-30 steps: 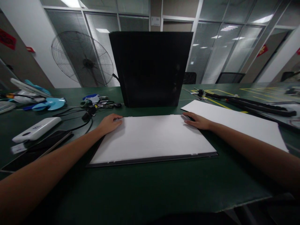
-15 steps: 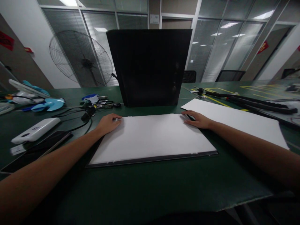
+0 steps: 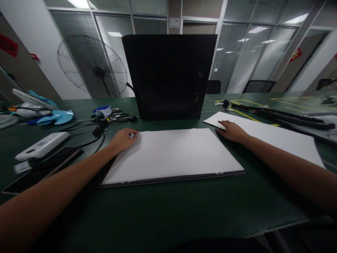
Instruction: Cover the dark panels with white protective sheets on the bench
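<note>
White panel (image 3: 171, 154) under left hand (image 3: 123, 140), one of each: palm down at the far left corner, thumb and fingers bent; cannot tell whether pinching the edge or merely resting on it. Right hand (image 3: 233, 131), one: loosely open, fingers extended at the left end of a white sheet (image 3: 276, 138), one; just beside the panel's far right corner, apart from it; cannot tell whether touching the sheet or hovering over it.

White panel, position and bearing: flat on a green table (image 3: 163, 214), one, straight ahead, between the two forearms. Long axis left to right, right end slightly farther off. Dark strip, one, along the near long edge; small pale tabs on near and far edges.

White sheet: flat on the table, to the right of the panel; long axis slanting from far left to near right.

Farther out: black slab (image 3: 171, 77), one, upright beyond the panel's far edge. To the left: white oblong device (image 3: 42, 146), one; dark flat device (image 3: 44, 170), one, near it; black cables (image 3: 98, 131), several, tangled, count unclear; light-blue bladed piece (image 3: 61, 116), one. To the right: black sleeved cables (image 3: 289, 117), bundled, number not separable. Behind the table: caged fan (image 3: 98, 71), one; dark chair backs (image 3: 259, 86), at least two.
</note>
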Demonstrator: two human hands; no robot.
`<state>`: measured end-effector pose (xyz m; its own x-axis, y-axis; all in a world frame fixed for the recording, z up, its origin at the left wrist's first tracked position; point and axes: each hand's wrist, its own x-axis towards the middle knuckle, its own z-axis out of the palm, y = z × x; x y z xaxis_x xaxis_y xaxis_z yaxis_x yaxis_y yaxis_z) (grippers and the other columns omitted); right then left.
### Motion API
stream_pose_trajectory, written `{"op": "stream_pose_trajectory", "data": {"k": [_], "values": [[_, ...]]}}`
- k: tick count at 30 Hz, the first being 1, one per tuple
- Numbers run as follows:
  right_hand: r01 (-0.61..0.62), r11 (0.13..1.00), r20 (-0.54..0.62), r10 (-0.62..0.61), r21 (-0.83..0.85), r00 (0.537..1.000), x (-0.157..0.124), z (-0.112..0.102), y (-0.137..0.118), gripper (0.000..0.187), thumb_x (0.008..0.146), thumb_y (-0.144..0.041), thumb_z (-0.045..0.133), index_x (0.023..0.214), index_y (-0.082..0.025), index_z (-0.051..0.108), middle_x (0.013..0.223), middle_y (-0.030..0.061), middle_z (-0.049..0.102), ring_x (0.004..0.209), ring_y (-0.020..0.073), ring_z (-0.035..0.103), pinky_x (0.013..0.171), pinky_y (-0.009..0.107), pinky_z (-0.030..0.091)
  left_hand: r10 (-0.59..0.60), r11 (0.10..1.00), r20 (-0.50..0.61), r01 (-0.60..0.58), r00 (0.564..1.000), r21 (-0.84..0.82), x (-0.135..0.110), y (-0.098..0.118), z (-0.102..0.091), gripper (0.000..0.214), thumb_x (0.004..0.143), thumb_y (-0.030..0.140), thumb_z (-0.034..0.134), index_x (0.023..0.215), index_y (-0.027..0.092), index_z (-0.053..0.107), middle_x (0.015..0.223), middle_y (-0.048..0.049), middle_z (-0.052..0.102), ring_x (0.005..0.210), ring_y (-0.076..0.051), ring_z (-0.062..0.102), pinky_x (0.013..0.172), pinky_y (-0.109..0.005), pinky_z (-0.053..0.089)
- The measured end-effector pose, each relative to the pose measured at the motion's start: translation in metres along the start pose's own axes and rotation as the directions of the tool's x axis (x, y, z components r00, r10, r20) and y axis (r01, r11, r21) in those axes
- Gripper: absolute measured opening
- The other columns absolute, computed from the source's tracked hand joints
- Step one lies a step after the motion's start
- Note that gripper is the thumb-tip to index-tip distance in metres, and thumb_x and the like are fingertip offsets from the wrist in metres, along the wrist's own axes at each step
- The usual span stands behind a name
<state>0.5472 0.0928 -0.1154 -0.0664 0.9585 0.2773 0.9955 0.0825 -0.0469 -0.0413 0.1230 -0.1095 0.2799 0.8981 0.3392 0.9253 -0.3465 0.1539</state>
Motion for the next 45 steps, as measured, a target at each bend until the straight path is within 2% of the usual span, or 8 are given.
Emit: {"op": "stream_pose_trajectory", "data": {"k": [3, 6, 11, 15, 23, 34, 39, 45], "values": [[-0.070, 0.996, 0.059, 0.073, -0.046, 0.996, -0.001, -0.001, 0.010, 0.070, 0.102, -0.052, 0.041, 0.147, -0.002, 0.057, 0.145, 0.0290, 0.059, 0.131, 0.0404, 0.059, 0.110, 0.054, 0.047, 0.003, 1.000, -0.002, -0.003, 1.000, -0.004, -0.003, 0.000, -0.003, 0.047, 0.090, 0.042, 0.050, 0.121, 0.021, 0.079, 0.128, -0.0086, 0.077, 0.115, -0.030, 0.071, 0.104, -0.036, 0.052], [-0.068, 0.995, 0.082, 0.075, -0.079, 0.994, -0.002, -0.006, 0.014, 0.059, 0.103, -0.047, 0.037, 0.138, -0.011, 0.067, 0.144, 0.0230, 0.062, 0.128, 0.0372, 0.062, 0.107, 0.052, 0.049, 0.009, 1.000, 0.001, -0.009, 1.000, -0.013, -0.005, -0.001, -0.006, 0.046, 0.089, 0.041, 0.051, 0.120, 0.022, 0.079, 0.129, -0.0084, 0.076, 0.117, -0.029, 0.071, 0.106, -0.036, 0.051], [-0.101, 0.984, 0.076, 0.113, -0.148, 0.991, -0.002, -0.016, 0.011, 0.047, 0.099, -0.042, 0.046, 0.125, -0.016, 0.075, 0.120, 0.0259, 0.073, 0.107, 0.0392, 0.071, 0.095, 0.056, 0.051, 0.015, 1.000, 0.003, -0.015, 1.000, -0.016, -0.006, -0.004, -0.007, 0.045, 0.090, 0.041, 0.050, 0.119, 0.022, 0.079, 0.128, -0.0086, 0.076, 0.119, -0.029, 0.070, 0.107, -0.035, 0.051], [-0.145, 0.968, 0.041, 0.156, -0.207, 0.987, -0.002, -0.023, 0.009, 0.046, 0.098, -0.037, 0.045, 0.118, -0.012, 0.077, 0.110, 0.0294, 0.073, 0.099, 0.0418, 0.070, 0.087, 0.055, 0.052, 0.036, 0.999, 0.000, -0.036, 0.999, -0.021, -0.006, -0.005, -0.006, 0.046, 0.090, 0.040, 0.050, 0.120, 0.021, 0.079, 0.128, -0.0100, 0.076, 0.118, -0.029, 0.070, 0.107, -0.036, 0.051], [-0.210, 0.948, -0.018, 0.211, -0.238, 0.977, -0.007, -0.033, 0.002, 0.046, 0.098, -0.045, 0.047, 0.104, -0.013, 0.079, 0.102, 0.0261, 0.074, 0.092, 0.0355, 0.068, 0.079, 0.045, 0.049, 0.042, 0.999, 0.004, -0.042, 0.999, -0.023, -0.005, -0.006, -0.005, 0.046, 0.091, 0.039, 0.050, 0.121, 0.019, 0.078, 0.129, -0.0112, 0.075, 0.118, -0.029, 0.070, 0.108, -0.037, 0.050], [-0.304, 0.927, -0.117, 0.284, -0.220, 0.952, -0.013, -0.041, 0.020, 0.048, 0.102, -0.045, 0.046, 0.111, -0.008, 0.073, 0.103, 0.0316, 0.070, 0.087, 0.0357, 0.066, 0.073, 0.046, 0.045, 0.043, 0.998, 0.001, -0.043, 0.999, -0.037, -0.006, -0.010, -0.008, 0.046, 0.089, 0.039, 0.050, 0.121, 0.020, 0.078, 0.129, -0.0122, 0.075, 0.118, -0.031, 0.070, 0.106, -0.040, 0.051], [-0.274, 0.928, -0.195, 0.228, -0.253, 0.954, -0.022, -0.061, -0.026, 0.058, 0.107, -0.043, 0.024, 0.129, -0.007, 0.063, 0.100, 0.0319, 0.071, 0.086, 0.0400, 0.069, 0.075, 0.051, 0.047, 0.046, 0.999, 0.004, -0.046, 0.999, -0.027, -0.006, -0.010, -0.009, 0.047, 0.090, 0.039, 0.049, 0.123, 0.020, 0.077, 0.130, -0.0111, 0.075, 0.119, -0.030, 0.070, 0.108, -0.038, 0.050], [0.023, 0.966, -0.057, -0.039, -0.259, 0.998, -0.049, -0.073, -0.107, 0.058, 0.105, -0.057, 0.028, 0.104, -0.021, 0.074, 0.102, 0.0219, 0.075, 0.090, 0.0386, 0.071, 0.078, 0.052, 0.050, 0.040, 0.999, 0.022, -0.040, 0.999, -0.019, -0.008, -0.005, -0.011, 0.049, 0.091, 0.038, 0.048, 0.124, 0.016, 0.077, 0.130, -0.0131, 0.075, 0.118, -0.030, 0.069, 0.108, -0.039, 0.050]]}}
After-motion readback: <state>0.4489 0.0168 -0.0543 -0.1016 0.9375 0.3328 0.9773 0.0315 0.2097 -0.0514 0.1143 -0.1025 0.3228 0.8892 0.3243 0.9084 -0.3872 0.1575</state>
